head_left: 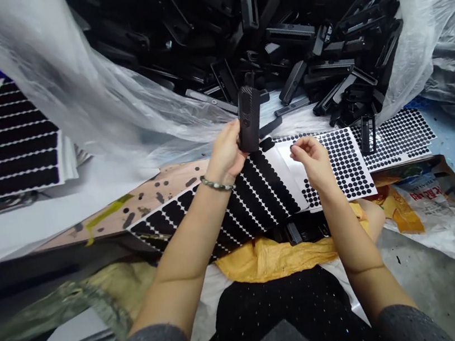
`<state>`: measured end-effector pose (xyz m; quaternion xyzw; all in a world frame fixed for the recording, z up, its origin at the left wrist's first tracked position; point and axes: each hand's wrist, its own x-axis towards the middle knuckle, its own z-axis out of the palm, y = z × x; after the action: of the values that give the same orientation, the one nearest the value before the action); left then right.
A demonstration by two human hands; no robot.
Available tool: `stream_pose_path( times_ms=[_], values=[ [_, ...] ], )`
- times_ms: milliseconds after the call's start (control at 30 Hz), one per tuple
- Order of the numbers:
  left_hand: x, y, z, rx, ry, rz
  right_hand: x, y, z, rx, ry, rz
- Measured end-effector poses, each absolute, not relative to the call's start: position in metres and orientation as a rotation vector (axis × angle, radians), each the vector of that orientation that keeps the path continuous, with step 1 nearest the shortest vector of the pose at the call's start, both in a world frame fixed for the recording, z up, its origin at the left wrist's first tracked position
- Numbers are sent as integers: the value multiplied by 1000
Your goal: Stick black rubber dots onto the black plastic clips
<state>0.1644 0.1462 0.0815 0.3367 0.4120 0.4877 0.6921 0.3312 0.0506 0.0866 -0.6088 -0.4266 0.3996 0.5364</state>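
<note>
- While the left hand [225, 154] clenches a black textured plastic casing [249, 119] at 12 o'clock, the right hand [313, 164] pinches over a sheet of black adhesive dots [339, 163], holding what, unclear.
- Concrete floor [444, 270] at 4 o'clock.
- Clear plastic bag [118, 112] at 12 o'clock, heaped with black casings [299, 53].

Big heap of molded plastic parts [276, 34] sits at the far end inside a plastic liner [71, 85], sheets of adhesive dots [345, 165] lie just nearer, another sticker sheet [8, 145] is off left, and a printed woven sack [436, 209] is over right.
</note>
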Motion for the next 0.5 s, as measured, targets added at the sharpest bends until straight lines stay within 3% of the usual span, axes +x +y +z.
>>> stream_pose_path(
  times_ms=[100, 500],
  values=[
    [177, 133, 83, 737, 917, 1026, 315, 62, 93, -1303, -964, 1040],
    [192, 98, 96, 1002, 832, 1282, 300, 74, 105, -1362, -1228, 718]
  ],
)
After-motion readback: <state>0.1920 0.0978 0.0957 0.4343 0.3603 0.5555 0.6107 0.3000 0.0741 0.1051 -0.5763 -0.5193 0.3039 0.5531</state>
